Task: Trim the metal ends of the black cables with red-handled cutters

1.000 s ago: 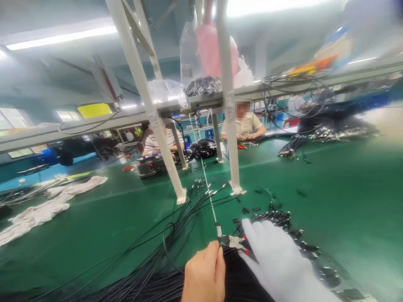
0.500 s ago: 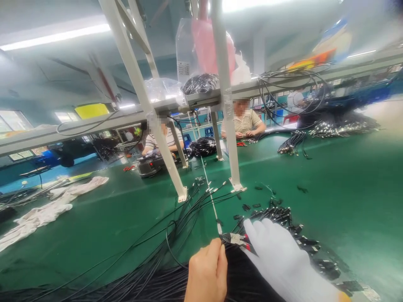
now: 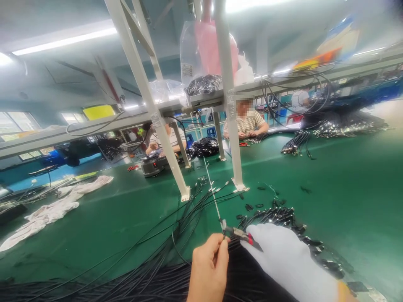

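My bare left hand (image 3: 208, 268) is at the bottom centre, its fingers pinched on a thin black cable (image 3: 215, 202) that runs away across the green table. My right hand (image 3: 285, 260) wears a white glove and is closed round small red-handled pliers (image 3: 241, 234). The pliers' jaws meet the cable just above my left fingertips. A thick bundle of black cables (image 3: 151, 272) lies under both hands. Small black connector pieces (image 3: 277, 214) are scattered just beyond my right hand.
White metal frame legs (image 3: 234, 138) stand on the green table (image 3: 346, 188) ahead. White cloths (image 3: 53, 205) lie at the left. Two people sit across the table among coiled cables (image 3: 204, 147). An overhead shelf (image 3: 201, 98) holds bagged items.
The pliers closed in on the cable near my left fingertips and my gloved fingers curled in tighter. The view shifted slightly.
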The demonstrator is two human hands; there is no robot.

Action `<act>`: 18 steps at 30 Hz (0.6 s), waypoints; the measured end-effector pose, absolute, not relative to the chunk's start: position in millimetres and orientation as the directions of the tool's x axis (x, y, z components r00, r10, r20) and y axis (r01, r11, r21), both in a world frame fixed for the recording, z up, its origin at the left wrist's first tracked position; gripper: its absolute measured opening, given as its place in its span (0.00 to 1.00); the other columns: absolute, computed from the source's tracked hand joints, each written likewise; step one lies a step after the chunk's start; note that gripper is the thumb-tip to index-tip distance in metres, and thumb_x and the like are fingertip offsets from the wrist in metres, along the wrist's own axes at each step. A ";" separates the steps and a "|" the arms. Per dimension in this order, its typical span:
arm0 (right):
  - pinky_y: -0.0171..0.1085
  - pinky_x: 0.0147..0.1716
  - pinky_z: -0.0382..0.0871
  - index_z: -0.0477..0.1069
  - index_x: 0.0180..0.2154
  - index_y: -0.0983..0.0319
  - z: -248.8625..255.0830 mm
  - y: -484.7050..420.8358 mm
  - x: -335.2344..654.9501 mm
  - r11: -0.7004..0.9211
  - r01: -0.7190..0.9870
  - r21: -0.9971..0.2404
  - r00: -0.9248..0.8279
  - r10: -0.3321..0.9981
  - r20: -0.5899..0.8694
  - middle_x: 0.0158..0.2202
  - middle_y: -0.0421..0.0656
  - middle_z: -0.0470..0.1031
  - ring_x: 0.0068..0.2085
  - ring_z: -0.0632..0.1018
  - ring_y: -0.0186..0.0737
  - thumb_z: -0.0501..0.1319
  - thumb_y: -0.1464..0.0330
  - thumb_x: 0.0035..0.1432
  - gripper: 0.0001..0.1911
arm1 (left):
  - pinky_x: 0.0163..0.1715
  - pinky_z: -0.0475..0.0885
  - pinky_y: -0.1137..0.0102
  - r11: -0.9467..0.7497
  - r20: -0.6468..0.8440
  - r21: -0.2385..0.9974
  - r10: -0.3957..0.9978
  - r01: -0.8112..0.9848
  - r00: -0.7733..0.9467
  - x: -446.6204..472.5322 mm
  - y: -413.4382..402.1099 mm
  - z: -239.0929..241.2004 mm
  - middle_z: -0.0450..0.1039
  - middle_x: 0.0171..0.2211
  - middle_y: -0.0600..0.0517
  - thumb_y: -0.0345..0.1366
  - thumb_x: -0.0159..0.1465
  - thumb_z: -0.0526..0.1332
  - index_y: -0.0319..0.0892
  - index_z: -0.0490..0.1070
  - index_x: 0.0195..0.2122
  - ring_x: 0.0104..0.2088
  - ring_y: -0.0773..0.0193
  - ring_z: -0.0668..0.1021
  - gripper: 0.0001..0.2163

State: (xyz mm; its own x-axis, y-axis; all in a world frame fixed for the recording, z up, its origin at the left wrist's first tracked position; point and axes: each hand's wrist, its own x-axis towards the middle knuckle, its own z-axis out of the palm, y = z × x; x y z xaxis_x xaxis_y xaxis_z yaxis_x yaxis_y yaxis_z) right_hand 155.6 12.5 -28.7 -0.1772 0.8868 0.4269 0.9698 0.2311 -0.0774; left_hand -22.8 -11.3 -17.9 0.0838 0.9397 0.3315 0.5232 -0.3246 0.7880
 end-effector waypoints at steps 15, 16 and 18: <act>0.44 0.36 0.62 0.71 0.51 0.70 -23.0 15.8 168.4 0.377 0.908 0.181 -0.388 0.597 0.702 0.34 0.47 0.73 0.36 0.72 0.48 0.64 0.60 0.55 0.26 | 0.27 0.55 0.70 -0.153 0.100 0.816 0.987 0.558 0.124 -28.3 -11.9 6.1 0.61 0.22 0.55 0.43 0.64 0.52 0.40 0.71 0.26 0.26 0.65 0.62 0.16; 0.44 0.35 0.61 0.72 0.51 0.69 -22.9 16.4 168.6 0.372 0.906 0.202 -0.401 0.598 0.694 0.34 0.47 0.73 0.36 0.71 0.48 0.66 0.59 0.53 0.27 | 0.26 0.54 0.70 -0.168 0.102 0.787 0.985 0.594 0.142 -29.7 -12.0 6.4 0.59 0.22 0.56 0.41 0.65 0.52 0.40 0.70 0.25 0.25 0.66 0.61 0.15; 0.43 0.34 0.59 0.73 0.49 0.68 -24.3 18.7 170.1 0.366 0.899 0.239 -0.424 0.599 0.679 0.33 0.45 0.73 0.35 0.70 0.47 0.68 0.57 0.50 0.29 | 0.25 0.51 0.70 -0.194 0.098 0.741 0.978 0.643 0.182 -32.9 -12.2 7.5 0.55 0.21 0.57 0.40 0.65 0.52 0.41 0.67 0.22 0.24 0.67 0.58 0.15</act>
